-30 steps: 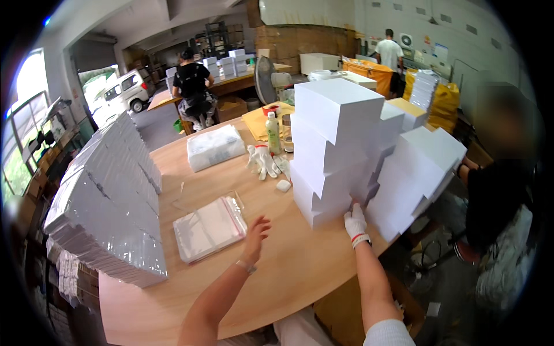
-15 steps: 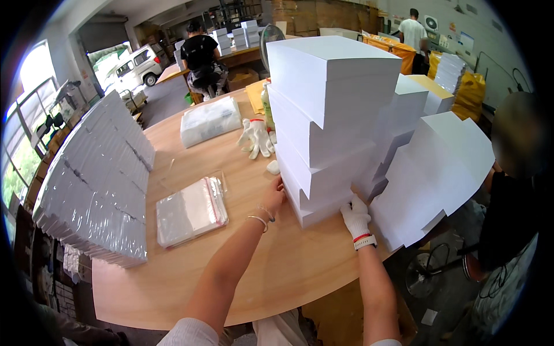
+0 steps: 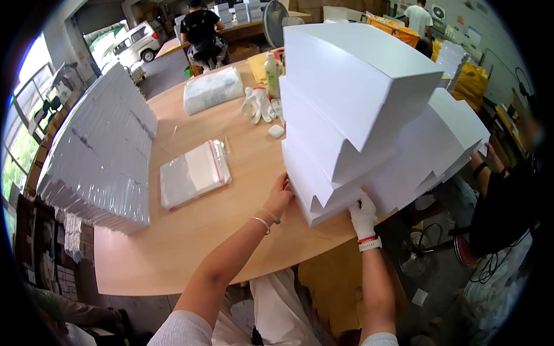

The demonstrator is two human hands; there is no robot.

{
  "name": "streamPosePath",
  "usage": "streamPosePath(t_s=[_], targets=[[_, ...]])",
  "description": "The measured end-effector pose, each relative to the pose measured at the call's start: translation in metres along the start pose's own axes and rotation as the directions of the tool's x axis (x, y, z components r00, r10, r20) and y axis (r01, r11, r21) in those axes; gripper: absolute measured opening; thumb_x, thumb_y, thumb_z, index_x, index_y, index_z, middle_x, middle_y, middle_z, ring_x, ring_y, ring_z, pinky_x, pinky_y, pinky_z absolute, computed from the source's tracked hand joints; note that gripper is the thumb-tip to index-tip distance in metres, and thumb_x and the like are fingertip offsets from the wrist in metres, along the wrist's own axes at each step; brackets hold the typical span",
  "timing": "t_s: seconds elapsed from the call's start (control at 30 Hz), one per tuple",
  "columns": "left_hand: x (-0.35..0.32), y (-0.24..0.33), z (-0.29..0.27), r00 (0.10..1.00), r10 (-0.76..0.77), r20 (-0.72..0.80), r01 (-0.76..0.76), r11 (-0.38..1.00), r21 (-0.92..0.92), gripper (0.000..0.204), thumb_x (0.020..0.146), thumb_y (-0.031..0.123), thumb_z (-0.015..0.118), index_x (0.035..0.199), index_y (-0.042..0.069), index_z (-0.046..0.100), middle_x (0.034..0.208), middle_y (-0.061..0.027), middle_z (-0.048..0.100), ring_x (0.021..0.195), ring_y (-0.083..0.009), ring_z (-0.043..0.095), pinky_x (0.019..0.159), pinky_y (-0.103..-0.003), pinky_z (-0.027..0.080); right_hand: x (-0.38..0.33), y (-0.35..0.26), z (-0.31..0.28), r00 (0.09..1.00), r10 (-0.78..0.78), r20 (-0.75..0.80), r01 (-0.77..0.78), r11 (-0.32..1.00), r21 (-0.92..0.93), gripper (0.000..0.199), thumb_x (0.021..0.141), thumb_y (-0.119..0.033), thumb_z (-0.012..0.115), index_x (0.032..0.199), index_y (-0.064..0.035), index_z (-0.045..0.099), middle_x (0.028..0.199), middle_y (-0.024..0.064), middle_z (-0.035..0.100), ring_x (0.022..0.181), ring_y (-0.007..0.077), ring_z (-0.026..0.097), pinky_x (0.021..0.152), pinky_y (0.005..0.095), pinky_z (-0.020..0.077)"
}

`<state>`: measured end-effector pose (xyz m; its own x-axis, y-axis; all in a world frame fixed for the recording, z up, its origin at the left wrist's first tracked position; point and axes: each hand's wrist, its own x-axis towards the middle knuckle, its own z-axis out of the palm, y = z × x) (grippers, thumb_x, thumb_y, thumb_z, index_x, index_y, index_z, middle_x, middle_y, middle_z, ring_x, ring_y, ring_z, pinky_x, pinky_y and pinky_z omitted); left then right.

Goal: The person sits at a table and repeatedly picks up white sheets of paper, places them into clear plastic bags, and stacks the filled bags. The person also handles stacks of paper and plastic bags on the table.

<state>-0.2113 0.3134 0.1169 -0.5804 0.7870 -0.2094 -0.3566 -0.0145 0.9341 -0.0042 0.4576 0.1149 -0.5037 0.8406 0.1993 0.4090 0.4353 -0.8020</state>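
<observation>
A tall pile of white paper stacks stands at the table's right, its tiers turned at angles to each other, the top one leaning to the right. My bare left hand, a bracelet on its wrist, lies against the pile's lower left side, fingertips partly out of sight. At the lower right, my right hand wears a white knitted glove and has its fingers closed at the bottom tier's corner. Behind the pile, another white paper stack is held at its right end by a co-worker's hand.
Film-wrapped paper stacks line the table's left. On the wooden table lie clear plastic bags, a wrapped white bundle, spare gloves and a green-labelled bottle. A stool base stands at the right.
The pile's upper tiers have turned and shifted to the right. The stack behind has tilted down towards the co-worker at the right. Both my hands remain at the pile's base.
</observation>
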Motion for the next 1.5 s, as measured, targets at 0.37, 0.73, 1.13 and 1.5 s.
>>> streamPosePath(t_s=[0.37, 0.73, 1.13, 1.5], targets=[[-0.057, -0.018, 0.029, 0.999, 0.000, -0.042, 0.006, 0.988, 0.155, 0.068, 0.069, -0.008, 0.044, 0.133, 0.010, 0.031, 0.128, -0.0092, 0.040, 0.108, -0.0189, 0.045, 0.072, -0.027, 0.046, -0.058, 0.036, -0.018, 0.985, -0.122, -0.122, 0.132, 0.988, 0.079, 0.014, 0.079, 0.002, 0.047, 0.091, 0.0009, 0.054, 0.078, 0.0073, 0.056, 0.073, 0.0152, 0.052, 0.069, 0.0274, 0.0419], [-0.047, -0.038, -0.011, 0.905, 0.419, 0.070, -0.404, 0.799, 0.446, 0.058, 0.074, 0.000, 0.051, 0.129, 0.007, 0.037, 0.125, -0.0097, 0.044, 0.100, -0.0232, 0.050, 0.076, -0.033, 0.045, -0.082, 0.049, -0.027, 0.970, 0.140, -0.198, -0.035, 0.889, 0.456, 0.032, 0.080, 0.002, 0.041, 0.111, 0.0019, 0.049, 0.101, 0.0110, 0.057, 0.086, 0.0160, 0.053, 0.073, 0.0255, 0.0419], [-0.033, 0.053, -0.266, 0.939, 0.333, 0.088, -0.031, -0.174, 0.984, 0.020, 0.072, 0.024, 0.066, 0.086, 0.010, 0.066, 0.096, -0.0045, 0.060, 0.092, -0.0281, 0.053, 0.078, -0.036, 0.046, -0.231, 0.014, 0.003, 0.933, 0.340, 0.118, -0.309, 0.589, 0.747, 0.027, 0.079, 0.002, 0.032, 0.103, 0.0039, 0.046, 0.089, 0.0097, 0.052, 0.067, 0.0130, 0.047, 0.062, 0.0268, 0.0422], [-0.035, 0.065, -0.241, 0.849, 0.525, -0.052, -0.035, 0.155, 0.987, 0.018, 0.080, 0.021, 0.057, 0.080, 0.006, 0.066, 0.089, -0.0086, 0.062, 0.084, -0.0270, 0.057, 0.075, -0.036, 0.046, -0.231, -0.062, 0.032, 0.917, 0.141, 0.374, -0.371, 0.651, 0.662, 0.018, 0.085, -0.007, 0.047, 0.100, 0.0011, 0.051, 0.089, 0.0114, 0.059, 0.074, 0.0170, 0.057, 0.068, 0.0313, 0.0493]])
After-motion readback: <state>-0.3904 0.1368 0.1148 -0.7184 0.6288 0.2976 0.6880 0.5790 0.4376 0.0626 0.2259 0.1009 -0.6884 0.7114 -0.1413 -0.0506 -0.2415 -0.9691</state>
